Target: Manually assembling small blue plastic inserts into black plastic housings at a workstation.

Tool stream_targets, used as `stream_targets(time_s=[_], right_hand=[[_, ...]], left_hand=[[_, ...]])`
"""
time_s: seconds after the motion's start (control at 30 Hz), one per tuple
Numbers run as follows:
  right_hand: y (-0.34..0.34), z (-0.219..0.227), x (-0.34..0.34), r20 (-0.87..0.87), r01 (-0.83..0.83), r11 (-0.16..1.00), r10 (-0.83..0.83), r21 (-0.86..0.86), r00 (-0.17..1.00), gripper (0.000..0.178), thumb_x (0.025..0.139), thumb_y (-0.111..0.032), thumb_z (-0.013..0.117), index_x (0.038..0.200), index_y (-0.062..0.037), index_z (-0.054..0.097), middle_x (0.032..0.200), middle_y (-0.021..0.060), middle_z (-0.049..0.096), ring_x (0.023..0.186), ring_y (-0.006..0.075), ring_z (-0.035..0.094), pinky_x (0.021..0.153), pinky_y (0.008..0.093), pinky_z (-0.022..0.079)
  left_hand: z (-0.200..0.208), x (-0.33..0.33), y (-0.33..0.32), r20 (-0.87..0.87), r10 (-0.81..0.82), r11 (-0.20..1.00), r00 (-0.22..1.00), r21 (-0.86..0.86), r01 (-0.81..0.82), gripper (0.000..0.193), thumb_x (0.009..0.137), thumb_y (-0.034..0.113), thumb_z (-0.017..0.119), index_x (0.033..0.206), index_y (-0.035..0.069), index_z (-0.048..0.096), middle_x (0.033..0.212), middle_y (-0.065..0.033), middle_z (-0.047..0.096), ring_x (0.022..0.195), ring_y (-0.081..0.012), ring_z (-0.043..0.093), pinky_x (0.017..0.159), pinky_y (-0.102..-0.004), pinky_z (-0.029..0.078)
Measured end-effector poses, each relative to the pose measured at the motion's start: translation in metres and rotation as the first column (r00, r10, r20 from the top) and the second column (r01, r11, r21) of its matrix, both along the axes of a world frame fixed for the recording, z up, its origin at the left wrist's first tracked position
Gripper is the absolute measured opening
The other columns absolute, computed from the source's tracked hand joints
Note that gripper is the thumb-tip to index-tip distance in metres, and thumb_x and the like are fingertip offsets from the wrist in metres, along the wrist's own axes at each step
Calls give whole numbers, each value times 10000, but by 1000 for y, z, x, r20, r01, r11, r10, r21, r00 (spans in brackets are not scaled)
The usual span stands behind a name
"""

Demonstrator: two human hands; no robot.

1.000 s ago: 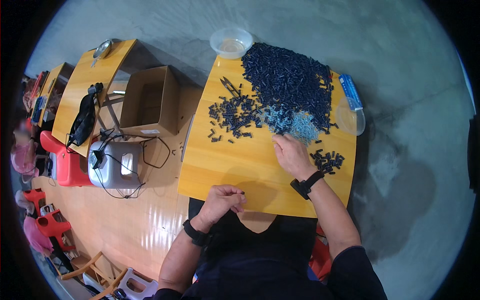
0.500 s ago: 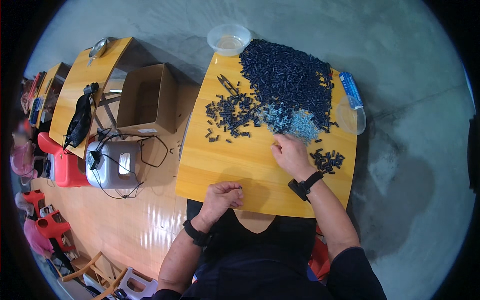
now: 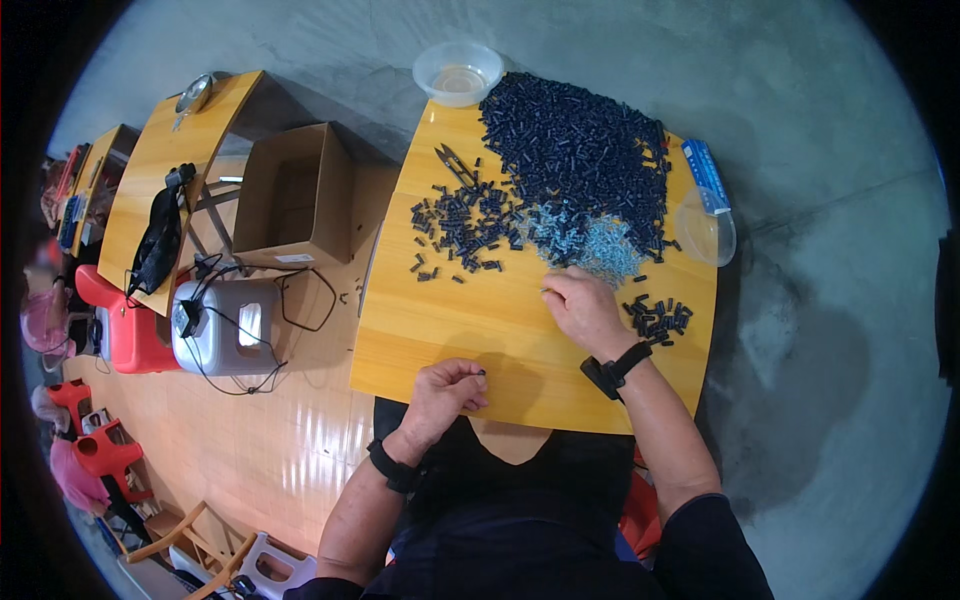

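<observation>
My left hand [image 3: 446, 398] is closed near the table's front edge, pinching a small black cylindrical piece [image 3: 482, 374] between thumb and forefinger. My right hand [image 3: 588, 312] is also closed, its fingertips together just in front of a loose pile of small silvery-blue screws [image 3: 600, 246]. Whatever it pinches is too small to make out. Beyond the screws spreads a large heap of black cylindrical pieces [image 3: 570, 140]. A looser scatter of such pieces [image 3: 462, 228] lies to the left, and a small group [image 3: 660, 320] lies right of my right hand.
The wooden table [image 3: 430, 335] also carries dark thread snips [image 3: 457, 165], a clear plastic bowl [image 3: 458, 75] at the far left corner, and a blue box [image 3: 704, 172] with a clear lid [image 3: 704, 228] at the right edge. Leftward stand a cardboard box [image 3: 292, 200] and a grey stool [image 3: 228, 330].
My right fingertips have lifted slightly from the edge of the screw pile. My left hand keeps its place and its pinch on the black piece.
</observation>
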State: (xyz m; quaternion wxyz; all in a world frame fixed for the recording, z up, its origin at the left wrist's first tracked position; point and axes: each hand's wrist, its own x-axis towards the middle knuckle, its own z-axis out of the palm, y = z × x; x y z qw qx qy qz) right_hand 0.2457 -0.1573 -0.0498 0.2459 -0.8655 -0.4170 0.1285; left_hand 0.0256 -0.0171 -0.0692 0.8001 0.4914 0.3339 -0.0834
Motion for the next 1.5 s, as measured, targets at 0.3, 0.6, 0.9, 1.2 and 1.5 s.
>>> stream_targets(time_s=[0.3,0.6,0.9,1.2,1.5], right_hand=[[-7,-13,-6,70,2,967,-20,254,997,78,857,-83,581,882,-9,590,776,118,595,686,287,611,604,394,478],[-7,68,-64,-752,318,890,41,327,658,76,889,-20,577,922,35,616,732,41,627,643,96,632,595,221,521],[-16,118,-99,-791,239,870,237,431,564,86,898,-12,543,902,41,610,725,53,641,637,92,618,596,221,505],[-25,129,-113,-697,116,874,289,471,657,64,891,18,519,900,35,581,765,55,594,640,100,619,585,224,496],[-25,132,-115,-551,17,849,327,529,768,90,848,59,550,897,9,607,757,62,559,622,111,596,551,234,461]], left_hand=[[28,2,-2,276,83,996,958,10,-89,94,917,24,568,1003,19,605,871,-55,649,767,-136,640,706,-264,524],[62,-6,-8,468,91,994,879,18,-112,119,912,11,572,1028,4,596,918,-82,656,789,-165,652,732,-288,537],[87,-20,-19,481,106,993,871,-3,-119,167,905,19,600,1066,-18,622,915,-71,667,807,-137,653,742,-259,531],[101,-26,-26,494,45,998,868,21,-63,141,909,27,598,1038,-19,630,895,-56,658,788,-116,637,728,-241,521],[99,-26,-27,505,11,993,863,98,-70,130,895,29,618,1014,-12,653,898,-50,639,773,-105,620,702,-235,514]])
